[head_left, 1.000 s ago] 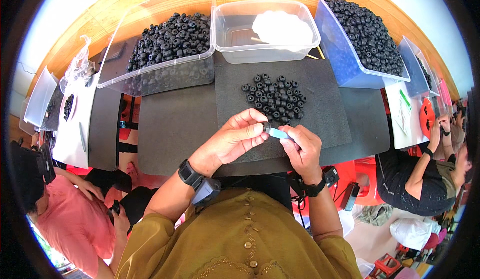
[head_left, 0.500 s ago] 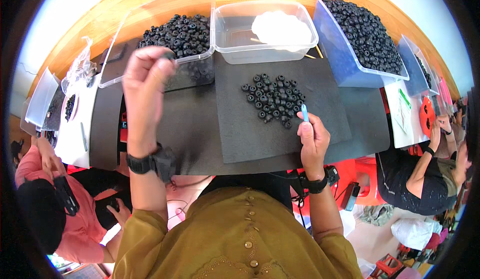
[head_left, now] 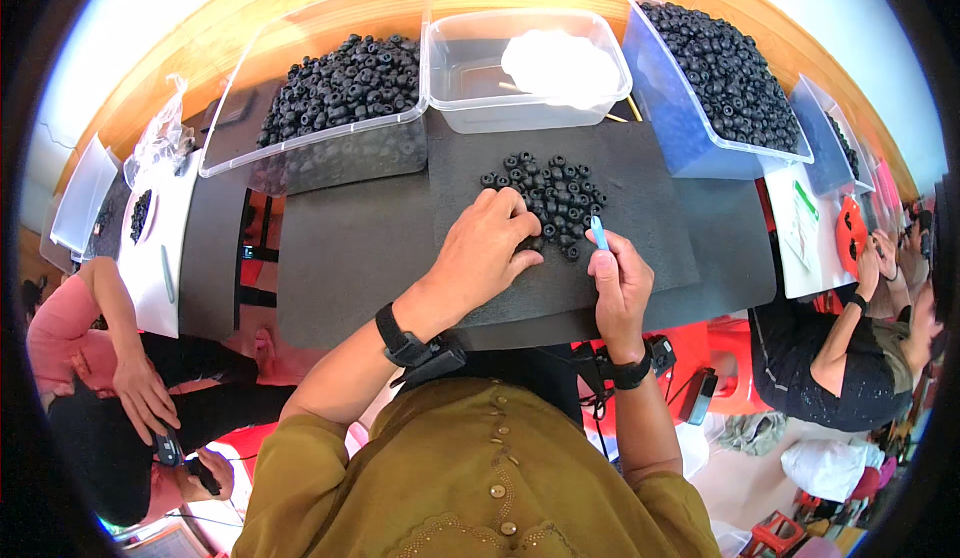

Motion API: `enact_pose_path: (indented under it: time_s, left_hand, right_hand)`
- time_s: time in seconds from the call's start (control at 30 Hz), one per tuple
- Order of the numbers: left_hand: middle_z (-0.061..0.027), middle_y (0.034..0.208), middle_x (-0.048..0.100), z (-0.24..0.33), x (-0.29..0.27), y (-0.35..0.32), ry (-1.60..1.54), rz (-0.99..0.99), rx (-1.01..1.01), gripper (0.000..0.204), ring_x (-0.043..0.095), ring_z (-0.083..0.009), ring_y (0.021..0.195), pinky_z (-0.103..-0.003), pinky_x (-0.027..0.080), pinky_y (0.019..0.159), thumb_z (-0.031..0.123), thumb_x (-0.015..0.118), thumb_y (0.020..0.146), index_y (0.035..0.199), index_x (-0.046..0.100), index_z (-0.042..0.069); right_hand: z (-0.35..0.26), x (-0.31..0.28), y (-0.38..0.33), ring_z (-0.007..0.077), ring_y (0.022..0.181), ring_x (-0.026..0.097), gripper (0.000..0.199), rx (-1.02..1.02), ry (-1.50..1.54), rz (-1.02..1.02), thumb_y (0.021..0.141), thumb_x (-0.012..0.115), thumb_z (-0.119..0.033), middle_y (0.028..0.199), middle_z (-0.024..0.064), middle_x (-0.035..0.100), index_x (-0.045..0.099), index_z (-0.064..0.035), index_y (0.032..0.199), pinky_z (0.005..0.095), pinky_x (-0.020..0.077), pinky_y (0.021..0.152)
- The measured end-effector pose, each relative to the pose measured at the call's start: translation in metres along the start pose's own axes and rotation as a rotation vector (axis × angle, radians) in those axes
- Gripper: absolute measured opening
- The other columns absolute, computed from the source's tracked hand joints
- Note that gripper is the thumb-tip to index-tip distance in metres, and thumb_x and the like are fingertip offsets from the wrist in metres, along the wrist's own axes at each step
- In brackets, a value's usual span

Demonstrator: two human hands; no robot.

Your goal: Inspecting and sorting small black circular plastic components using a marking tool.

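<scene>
My left hand (head_left: 484,246) is at the near left edge of a pile of small black pieces with holes, like rubber bushings (head_left: 560,193). Its thumb and forefinger close around one black bushing (head_left: 535,244), partly hidden by the fingers. A few inches to the right, my right hand (head_left: 622,280) grips a slim light-blue tool (head_left: 599,232). The tool's tip points up at the pile's right edge. Pile and hands are over a dark square mat (head_left: 640,248) on the black table.
Behind the mat stand a clear tub of black bushings (head_left: 345,138), a clear tub with white material (head_left: 480,108) and a fuller bluish tub (head_left: 680,143). Co-workers sit left and right; one beside me at left holds a black device (head_left: 168,448). A red stool (head_left: 735,348) stands at right.
My left hand has moved from over the left tub, where it pinched a black piece, down and right to the pile. My right hand has barely shifted. The left co-worker's arms have moved.
</scene>
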State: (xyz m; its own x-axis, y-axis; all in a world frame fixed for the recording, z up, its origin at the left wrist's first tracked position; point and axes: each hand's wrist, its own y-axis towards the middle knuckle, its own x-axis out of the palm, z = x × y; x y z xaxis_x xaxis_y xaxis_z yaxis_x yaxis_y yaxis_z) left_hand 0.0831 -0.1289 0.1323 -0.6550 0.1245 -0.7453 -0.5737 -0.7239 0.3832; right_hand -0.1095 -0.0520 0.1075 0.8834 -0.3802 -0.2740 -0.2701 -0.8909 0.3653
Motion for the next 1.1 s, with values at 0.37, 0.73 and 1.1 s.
enact_pose_path:
  time_s: [0.37,0.73,1.1]
  left_hand:
    - [-0.0069,0.103,0.065,-0.007,-0.009,-0.018,-1.456,-0.174,-0.389,0.015,0.064,-0.0141,0.093,-0.024,0.053,0.076,0.007,0.068,0.089,0.101,0.057,0.004]
    - [-0.0045,0.102,0.062,-0.006,-0.009,-0.02,-1.659,-0.143,-0.498,0.02,0.061,-0.0111,0.089,-0.022,0.052,0.078,0.008,0.064,0.092,0.11,0.058,0.004]
    - [-0.0075,0.104,0.062,-0.011,-0.003,-0.023,-1.818,-0.164,-0.495,0.018,0.063,-0.0138,0.094,-0.024,0.054,0.082,0.007,0.062,0.092,0.109,0.056,0.006]
  right_hand:
    - [-0.009,0.0,0.003,0.0179,0.068,0.059,0.019,-0.084,-0.07,-0.069,0.091,0.062,-0.013,0.079,0.0107,0.063,0.066,0.0017,0.103,0.0293,0.0455,0.064]
    - [-0.014,-0.001,0.004,0.0234,0.068,0.061,0.022,-0.183,-0.075,-0.203,0.091,0.063,-0.018,0.079,0.0115,0.063,0.067,-0.0006,0.103,0.0305,0.0466,0.063]
    - [-0.007,0.003,0.004,0.0226,0.059,0.055,0.021,-0.273,-0.067,-0.238,0.088,0.066,-0.019,0.07,0.0099,0.058,0.068,-0.0029,0.102,0.0319,0.0421,0.054]
